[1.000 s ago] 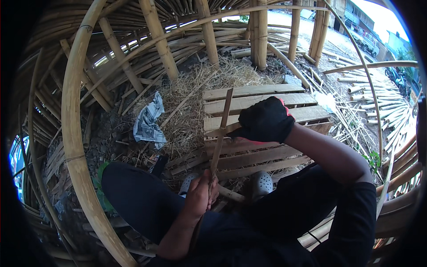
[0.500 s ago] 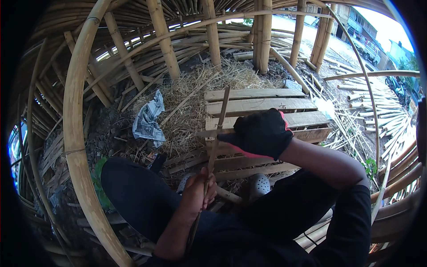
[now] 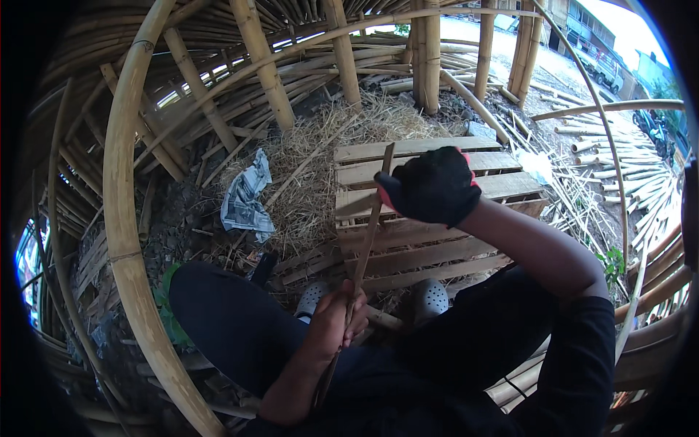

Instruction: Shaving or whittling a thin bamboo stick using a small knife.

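Note:
My left hand, bare, is wrapped round a long thin bamboo strip. The strip slants up and away, its far end over a wooden pallet, its near end running down along my forearm. My right hand wears a black glove with pink-red parts and is closed near the strip's upper part, thumb side toward it. From that fist a flat knife-like blade seems to reach left across the strip; its handle is hidden in the glove, and its tone blends with the slats.
Crumpled newspaper lies left of straw. A thick curved bamboo pole rises close on my left. Upright bamboo posts stand beyond the pallet. Cut bamboo poles lie at right. My feet in grey clogs are below.
My right hand has moved a little up and away along the strip. The strip's far end and my left hand have shifted slightly to the right.

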Demonstrator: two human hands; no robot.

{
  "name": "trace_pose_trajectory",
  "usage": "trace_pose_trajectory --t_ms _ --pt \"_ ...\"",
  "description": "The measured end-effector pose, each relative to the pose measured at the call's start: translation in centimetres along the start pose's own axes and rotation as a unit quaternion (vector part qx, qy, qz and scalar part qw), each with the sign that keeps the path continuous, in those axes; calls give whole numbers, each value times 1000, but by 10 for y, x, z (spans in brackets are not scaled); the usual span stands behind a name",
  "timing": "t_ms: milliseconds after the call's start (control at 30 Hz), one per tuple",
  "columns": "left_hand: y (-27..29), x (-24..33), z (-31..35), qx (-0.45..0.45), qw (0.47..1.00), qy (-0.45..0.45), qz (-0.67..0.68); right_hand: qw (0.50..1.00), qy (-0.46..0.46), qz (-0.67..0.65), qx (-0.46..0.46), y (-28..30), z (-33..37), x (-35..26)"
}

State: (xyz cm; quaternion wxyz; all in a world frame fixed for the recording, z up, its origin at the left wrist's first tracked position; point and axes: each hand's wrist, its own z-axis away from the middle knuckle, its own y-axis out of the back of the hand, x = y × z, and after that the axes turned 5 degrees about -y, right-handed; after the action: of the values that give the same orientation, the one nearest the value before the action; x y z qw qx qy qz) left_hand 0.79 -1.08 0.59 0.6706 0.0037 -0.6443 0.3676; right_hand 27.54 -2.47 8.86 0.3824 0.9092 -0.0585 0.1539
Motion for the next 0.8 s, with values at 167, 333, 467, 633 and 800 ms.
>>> trace_pose_trajectory --t_ms 167,333,467,633,800 --pt "-2 -1 -7 13 1000 -15 1 991 -103 -9 -83 13 13 -35" --pt "-2 0 -3 -1 1000 6 31 993 -108 14 38 -3 -6 7" --pt "-4 -1 -4 0 1000 8 22 996 -89 -23 -17 14 9 -26" --pt "-9 6 6 -17 999 7 50 961 -245 131 12 -11 -4 65" --pt "-4 10 5 24 999 10 34 890 -376 -41 -255 28 -9 11"
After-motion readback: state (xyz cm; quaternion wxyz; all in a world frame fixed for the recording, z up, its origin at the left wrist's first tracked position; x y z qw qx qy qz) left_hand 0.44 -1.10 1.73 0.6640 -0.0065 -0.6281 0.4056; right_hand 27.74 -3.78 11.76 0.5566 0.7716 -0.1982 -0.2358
